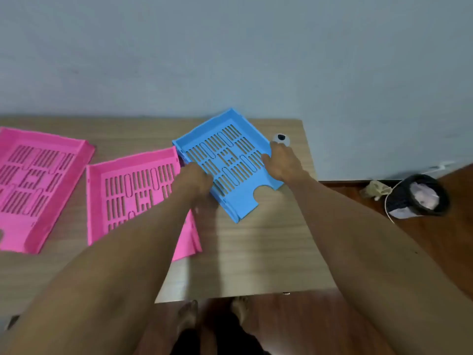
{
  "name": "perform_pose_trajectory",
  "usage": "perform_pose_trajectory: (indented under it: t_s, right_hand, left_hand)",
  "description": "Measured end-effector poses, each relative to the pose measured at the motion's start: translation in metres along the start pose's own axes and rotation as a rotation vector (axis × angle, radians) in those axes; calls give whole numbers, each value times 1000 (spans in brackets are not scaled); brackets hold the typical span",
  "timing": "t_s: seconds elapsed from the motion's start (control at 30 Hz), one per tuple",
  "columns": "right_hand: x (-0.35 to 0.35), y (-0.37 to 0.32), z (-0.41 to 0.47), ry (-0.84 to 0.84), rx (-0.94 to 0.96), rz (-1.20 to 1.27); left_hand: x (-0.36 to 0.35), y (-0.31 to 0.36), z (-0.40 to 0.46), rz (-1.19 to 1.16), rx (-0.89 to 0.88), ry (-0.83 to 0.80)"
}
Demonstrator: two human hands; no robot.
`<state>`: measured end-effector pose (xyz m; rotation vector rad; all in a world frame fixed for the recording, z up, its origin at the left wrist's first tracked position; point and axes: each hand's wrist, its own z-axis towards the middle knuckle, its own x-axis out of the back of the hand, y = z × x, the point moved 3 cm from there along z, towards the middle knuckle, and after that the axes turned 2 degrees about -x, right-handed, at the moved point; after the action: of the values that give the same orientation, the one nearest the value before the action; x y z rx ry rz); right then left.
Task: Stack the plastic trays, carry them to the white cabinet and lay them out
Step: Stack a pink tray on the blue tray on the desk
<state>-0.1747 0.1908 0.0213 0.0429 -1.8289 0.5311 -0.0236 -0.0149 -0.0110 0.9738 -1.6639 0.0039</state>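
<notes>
A blue slotted plastic tray (225,149) is tilted above the wooden table (256,252), turned at an angle. My left hand (194,180) grips its left side wall and my right hand (281,162) grips its right side wall. A pink tray (133,190) lies flat just left of it, partly under my left forearm. A second pink tray (33,180) lies further left, cut off by the frame edge.
A small white round object with a black centre (281,138) sits on the table behind my right hand. A black waste bin (417,196) and a crumpled cloth (375,189) are on the wooden floor to the right. A grey wall stands behind the table.
</notes>
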Motion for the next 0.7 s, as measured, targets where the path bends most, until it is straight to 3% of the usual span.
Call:
perform_pose_trajectory:
  t_s: [0.13, 0.33, 0.43, 0.7]
  right_hand:
    - [-13, 14, 36, -55, 50, -8]
    - [-36, 25, 69, -123, 59, -20]
    - [-41, 27, 70, -49, 57, -39]
    - [-27, 47, 19, 135, -79, 78]
  left_hand:
    - [-23, -6, 7, -115, 197, 59]
    - [-46, 2, 11, -298, 319, 111]
    - [-54, 2, 15, -397, 324, 135]
    - [-35, 3, 4, -303, 298, 89]
